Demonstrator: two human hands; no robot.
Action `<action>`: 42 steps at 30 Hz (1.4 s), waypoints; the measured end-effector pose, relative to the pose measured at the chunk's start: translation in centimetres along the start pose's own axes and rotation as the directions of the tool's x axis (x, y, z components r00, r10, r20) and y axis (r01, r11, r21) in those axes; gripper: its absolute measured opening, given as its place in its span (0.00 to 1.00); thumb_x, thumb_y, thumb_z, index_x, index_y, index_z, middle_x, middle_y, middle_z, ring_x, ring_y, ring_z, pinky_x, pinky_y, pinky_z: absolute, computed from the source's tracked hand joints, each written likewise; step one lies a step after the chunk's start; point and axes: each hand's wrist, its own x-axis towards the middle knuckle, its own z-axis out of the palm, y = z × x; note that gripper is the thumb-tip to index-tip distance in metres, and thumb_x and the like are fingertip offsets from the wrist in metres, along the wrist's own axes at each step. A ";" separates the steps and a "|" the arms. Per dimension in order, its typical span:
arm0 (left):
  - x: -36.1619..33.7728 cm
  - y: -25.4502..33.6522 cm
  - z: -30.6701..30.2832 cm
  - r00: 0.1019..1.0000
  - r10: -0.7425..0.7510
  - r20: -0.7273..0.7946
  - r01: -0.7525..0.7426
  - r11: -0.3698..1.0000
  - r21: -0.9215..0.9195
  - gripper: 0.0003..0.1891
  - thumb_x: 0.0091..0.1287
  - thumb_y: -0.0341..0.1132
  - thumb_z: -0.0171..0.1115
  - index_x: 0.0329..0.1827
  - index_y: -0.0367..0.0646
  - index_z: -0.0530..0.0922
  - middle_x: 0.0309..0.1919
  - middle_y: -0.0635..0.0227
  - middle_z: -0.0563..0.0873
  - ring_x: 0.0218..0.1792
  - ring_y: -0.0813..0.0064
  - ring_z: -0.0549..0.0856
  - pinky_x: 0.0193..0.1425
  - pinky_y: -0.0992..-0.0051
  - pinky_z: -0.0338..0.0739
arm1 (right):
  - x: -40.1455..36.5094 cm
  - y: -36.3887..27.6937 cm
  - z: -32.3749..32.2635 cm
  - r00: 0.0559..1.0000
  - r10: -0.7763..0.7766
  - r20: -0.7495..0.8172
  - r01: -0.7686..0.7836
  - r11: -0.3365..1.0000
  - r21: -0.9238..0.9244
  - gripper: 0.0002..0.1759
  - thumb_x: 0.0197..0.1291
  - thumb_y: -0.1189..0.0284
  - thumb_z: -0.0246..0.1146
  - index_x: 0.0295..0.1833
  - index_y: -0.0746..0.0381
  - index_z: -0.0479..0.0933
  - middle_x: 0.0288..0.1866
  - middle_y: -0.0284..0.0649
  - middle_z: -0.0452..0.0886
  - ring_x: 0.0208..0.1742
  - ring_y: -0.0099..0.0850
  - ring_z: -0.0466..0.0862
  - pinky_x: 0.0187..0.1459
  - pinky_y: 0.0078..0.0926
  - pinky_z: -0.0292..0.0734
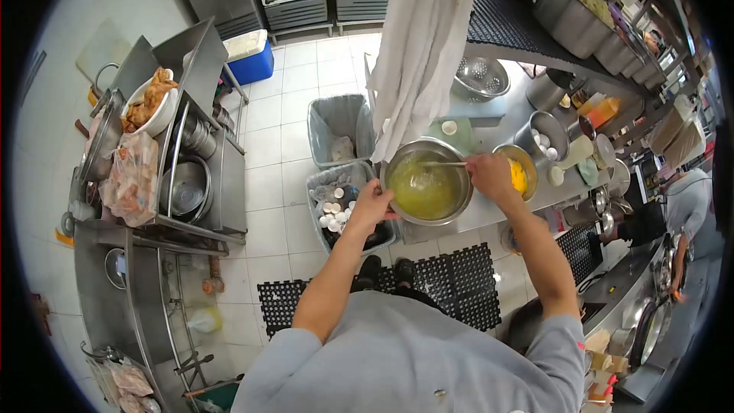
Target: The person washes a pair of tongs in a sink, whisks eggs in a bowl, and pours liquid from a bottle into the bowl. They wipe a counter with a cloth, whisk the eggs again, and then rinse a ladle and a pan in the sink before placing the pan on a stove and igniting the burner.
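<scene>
A steel mixing bowl [461, 203] holding translucent yellow-green liquid sits at the edge of the steel counter. My left hand [372, 203] grips its left rim, fingers closed. Over the right side, my right hand [492, 177] is closed around a straight utensil handle [443, 164] that reaches into the bowl; its working end is blurred in the liquid. Just right of that hand stands a smaller steel bowl [533, 183] with bright yellow egg yolks [518, 176]. Behind it, a steel pot [527, 138] contains several white eggs [544, 141].
Two lined bins stand left of the counter, the nearer bin [312, 183] containing eggshells [334, 218]. A white cloth [420, 53] hangs beside the bowl. A colander [482, 79] sits farther back. Black mats [451, 287] cover the floor. Another person [688, 199] stands far right.
</scene>
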 end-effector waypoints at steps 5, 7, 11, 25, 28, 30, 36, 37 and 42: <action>-1.3 -0.3 -2.4 1.000 0.010 -0.009 -0.010 1.000 0.005 0.13 0.67 0.29 0.56 0.53 0.39 0.71 0.41 0.61 0.82 0.35 0.68 0.87 0.37 0.68 0.87 | 1.4 -2.9 -1.1 0.987 0.008 -0.159 0.017 0.988 0.153 0.12 0.51 0.72 0.61 0.40 0.51 0.86 0.35 0.37 0.86 0.36 0.40 0.84 0.41 0.37 0.79; -2.5 0.3 -3.4 0.999 0.021 -0.028 -0.021 1.000 -0.015 0.14 0.66 0.29 0.56 0.54 0.39 0.71 0.40 0.61 0.82 0.35 0.68 0.87 0.37 0.69 0.87 | 1.4 -4.0 -0.7 0.979 -0.186 -0.083 0.198 0.964 0.177 0.12 0.50 0.73 0.62 0.40 0.51 0.86 0.34 0.37 0.86 0.37 0.39 0.84 0.40 0.37 0.79; -5.0 0.6 -6.3 0.993 0.027 -0.112 -0.028 1.000 -0.003 0.14 0.65 0.28 0.56 0.54 0.38 0.71 0.41 0.59 0.82 0.34 0.68 0.88 0.34 0.71 0.87 | 3.3 -8.3 -1.9 0.990 -0.143 -0.002 0.143 0.988 0.063 0.13 0.49 0.71 0.62 0.42 0.48 0.85 0.38 0.35 0.86 0.38 0.41 0.84 0.45 0.36 0.78; -8.1 -0.4 -16.8 0.910 0.150 -0.386 -0.186 0.981 -0.057 0.10 0.66 0.29 0.57 0.47 0.36 0.71 0.36 0.59 0.82 0.32 0.70 0.87 0.30 0.72 0.88 | 10.3 -16.7 2.4 0.914 -0.400 -0.066 0.393 0.914 -0.104 0.13 0.51 0.74 0.61 0.40 0.48 0.85 0.30 0.39 0.83 0.36 0.39 0.84 0.39 0.44 0.77; -8.1 0.0 -18.3 0.891 0.173 -0.419 -0.219 0.974 -0.063 0.09 0.66 0.28 0.56 0.46 0.34 0.70 0.37 0.58 0.81 0.33 0.69 0.87 0.31 0.71 0.88 | 11.3 -17.9 4.3 0.914 -0.402 0.052 0.371 0.881 0.294 0.15 0.52 0.73 0.61 0.43 0.45 0.85 0.33 0.38 0.84 0.38 0.38 0.85 0.39 0.45 0.76; -7.8 0.3 -19.0 0.883 0.183 -0.433 -0.231 0.971 -0.061 0.09 0.66 0.28 0.56 0.46 0.34 0.70 0.38 0.57 0.81 0.33 0.69 0.87 0.30 0.70 0.89 | 12.5 -18.6 4.3 0.931 -0.362 0.049 0.361 0.932 0.025 0.16 0.52 0.74 0.60 0.44 0.46 0.86 0.35 0.37 0.85 0.39 0.38 0.85 0.41 0.44 0.77; -7.6 0.6 -20.7 0.862 0.173 -0.477 -0.236 0.969 -0.075 0.09 0.66 0.28 0.56 0.47 0.35 0.70 0.38 0.57 0.81 0.33 0.68 0.87 0.31 0.69 0.88 | 14.4 -20.9 4.0 0.905 -0.417 0.080 0.418 0.908 0.013 0.15 0.53 0.74 0.59 0.42 0.48 0.87 0.35 0.39 0.86 0.39 0.39 0.85 0.43 0.37 0.79; -7.8 0.4 -20.8 0.865 0.163 -0.475 -0.222 0.972 -0.072 0.10 0.66 0.28 0.56 0.47 0.36 0.70 0.38 0.58 0.82 0.33 0.68 0.87 0.31 0.69 0.88 | 14.5 -21.2 4.2 0.904 -0.424 0.062 0.428 0.899 -0.089 0.15 0.53 0.74 0.58 0.41 0.49 0.87 0.35 0.39 0.86 0.38 0.39 0.85 0.43 0.36 0.80; -7.5 1.1 -21.1 0.868 0.152 -0.472 -0.223 0.970 -0.098 0.09 0.66 0.27 0.56 0.48 0.36 0.71 0.38 0.58 0.82 0.33 0.67 0.88 0.32 0.69 0.88 | 15.9 -21.2 5.7 0.919 -0.391 0.045 0.380 0.911 0.161 0.14 0.51 0.74 0.60 0.41 0.49 0.87 0.34 0.42 0.86 0.36 0.40 0.85 0.41 0.37 0.80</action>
